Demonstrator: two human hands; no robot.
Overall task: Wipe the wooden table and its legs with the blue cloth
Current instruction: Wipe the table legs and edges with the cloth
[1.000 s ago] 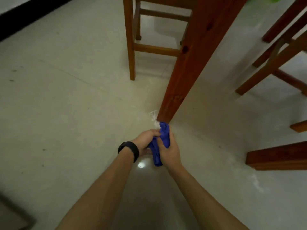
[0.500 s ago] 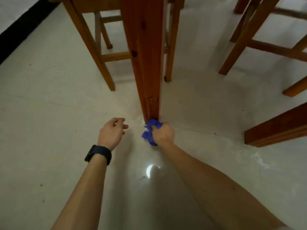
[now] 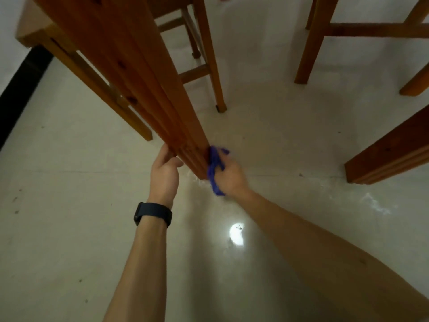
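— Two hands are seen low at the foot of a thick reddish-brown wooden table leg (image 3: pixel 148 77). How is each grip set?

— The right hand (image 3: pixel 229 176) is closed round a crumpled blue cloth (image 3: pixel 214 168), which is pressed against the right face of the leg, just above the pale glossy floor (image 3: pixel 69 205). A tail of the cloth is left hanging below the hand.

— And the other?

— The left hand (image 3: pixel 163 175), on whose wrist a black wristband (image 3: pixel 153 213) is worn, is set on the opposite side. Its grip is curled round the leg's edge, with the thumb laid on the near face and the fingers on the left face.

— What else is shown?

— A lighter wooden stool (image 3: pixel 212 61) is placed just behind the leg. Further light wooden legs (image 3: pixel 308 43) are seen at the upper right, and a second dark wooden leg (image 3: pixel 390 156) at the right edge, well apart. A round bright reflection (image 3: pixel 236 233) is cast on the floor between the forearms.
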